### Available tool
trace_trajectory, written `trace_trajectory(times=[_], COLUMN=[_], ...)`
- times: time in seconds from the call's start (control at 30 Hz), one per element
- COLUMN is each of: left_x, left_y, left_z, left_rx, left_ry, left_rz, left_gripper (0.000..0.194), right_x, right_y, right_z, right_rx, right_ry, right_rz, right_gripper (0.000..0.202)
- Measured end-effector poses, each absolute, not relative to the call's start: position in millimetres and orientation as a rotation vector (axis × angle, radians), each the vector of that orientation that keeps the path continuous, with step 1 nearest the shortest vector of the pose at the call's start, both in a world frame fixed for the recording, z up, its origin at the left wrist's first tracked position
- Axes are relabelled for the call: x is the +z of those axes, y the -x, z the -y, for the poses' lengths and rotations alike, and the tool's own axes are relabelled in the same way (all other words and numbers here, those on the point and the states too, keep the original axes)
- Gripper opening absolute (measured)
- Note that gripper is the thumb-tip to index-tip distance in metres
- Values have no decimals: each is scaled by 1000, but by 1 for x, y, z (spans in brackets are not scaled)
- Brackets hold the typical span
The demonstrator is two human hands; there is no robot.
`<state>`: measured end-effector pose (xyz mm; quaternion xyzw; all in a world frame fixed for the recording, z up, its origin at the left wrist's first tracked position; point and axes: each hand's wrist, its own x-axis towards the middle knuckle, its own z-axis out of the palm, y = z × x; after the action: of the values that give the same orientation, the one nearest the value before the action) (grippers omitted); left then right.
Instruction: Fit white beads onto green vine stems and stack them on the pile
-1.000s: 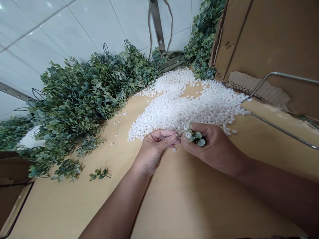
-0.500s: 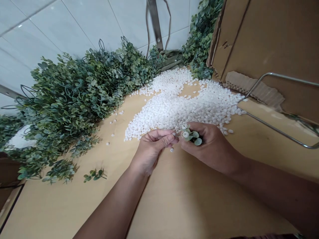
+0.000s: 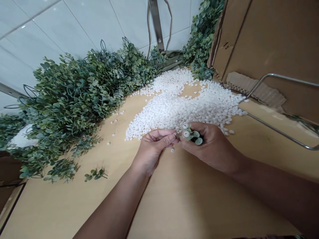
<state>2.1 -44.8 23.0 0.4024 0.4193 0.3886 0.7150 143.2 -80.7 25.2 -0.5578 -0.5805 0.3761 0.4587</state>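
My right hand (image 3: 211, 146) is closed around a small green sprig (image 3: 196, 136) with white beads on it. Thumb and fingers of my left hand (image 3: 156, 146) pinch together at the sprig's left side, almost touching my right hand; what lies between these fingertips is too small to make out. One loose white bead (image 3: 172, 150) shows just below the fingertips. Directly beyond both hands spreads a pile of small white beads (image 3: 169, 109) on the tan table (image 3: 161, 205).
Bushy green artificial foliage (image 3: 74, 93) fills the left and back left. A short leafy piece (image 3: 95, 174) lies at the lower left. On the right stand a cardboard box (image 3: 274, 43) and a bent metal rod (image 3: 281, 132). More foliage (image 3: 204, 36) is at the back, by the tiled wall.
The whole view has shifted very slightly. Both hands keep nearly the same pose, with the sprig still in my right hand.
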Motion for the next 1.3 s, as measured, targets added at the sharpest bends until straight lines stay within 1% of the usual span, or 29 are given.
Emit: trace_trajectory(times=[0.1, 0.53, 0.73, 0.8, 1.03, 1.2, 1.3], left_x=[23, 22, 23, 23, 21, 22, 23], left_y=[-2, -3, -3, -2, 2, 1, 2], left_z=[45, 44, 44, 43, 40, 41, 41], left_rx=[864, 873, 850, 834, 799, 770, 772], left_ry=[-901, -905, -948, -973, -1047, -1098, -1094], left_rz=[-927, -898, -915, -923, -920, -922, -915], left_gripper=[18, 16, 21, 20, 17, 19, 20], right_x=[26, 26, 27, 27, 25, 24, 25], right_y=[-143, -144, -145, -145, -147, -149, -150], right_z=[80, 80, 80, 80, 79, 78, 78], right_rx=[930, 873, 885, 905, 1029, 1100, 1103], right_ry=[1383, 1373, 1358, 1350, 1369, 1302, 1362], right_rz=[1427, 1455, 1477, 1472, 1470, 1496, 1487], right_gripper=[18, 26, 26, 27, 24, 14, 17])
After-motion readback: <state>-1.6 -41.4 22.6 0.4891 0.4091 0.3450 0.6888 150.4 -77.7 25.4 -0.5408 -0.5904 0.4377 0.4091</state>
